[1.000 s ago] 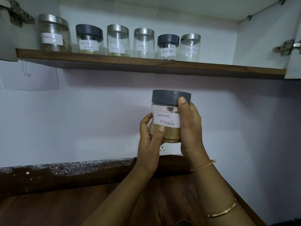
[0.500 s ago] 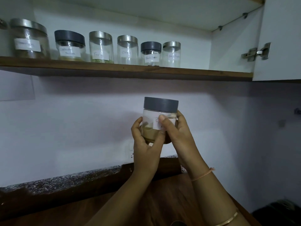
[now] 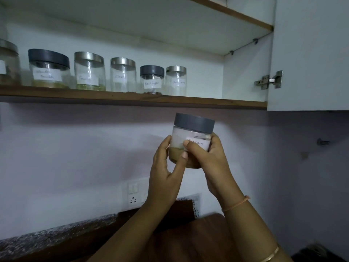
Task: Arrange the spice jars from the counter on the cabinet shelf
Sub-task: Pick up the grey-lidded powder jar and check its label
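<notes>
Both my hands hold up a clear jar [image 3: 192, 137] with a grey lid, brown powder and a handwritten "Garam" label, just below the cabinet shelf [image 3: 132, 98]. My left hand [image 3: 166, 167] grips its left side with the thumb on the front. My right hand [image 3: 209, 157] wraps its right side, thumb across the label. Several labelled jars stand in a row on the shelf, the rightmost a steel-lidded "Black Pepper" jar [image 3: 176, 80], beside a grey-lidded one [image 3: 151, 79]. To the right of the row the shelf is bare.
The open cabinet door [image 3: 309, 53] hangs at the right with a metal hinge [image 3: 269, 80]. A second shelf [image 3: 232, 12] sits above. A switch and socket plate [image 3: 135, 193] is on the wall. The wooden counter [image 3: 188, 241] lies below.
The jar has turned in my hands, so its label now faces right and is partly covered by my right thumb. The view has shifted up and to the right.
</notes>
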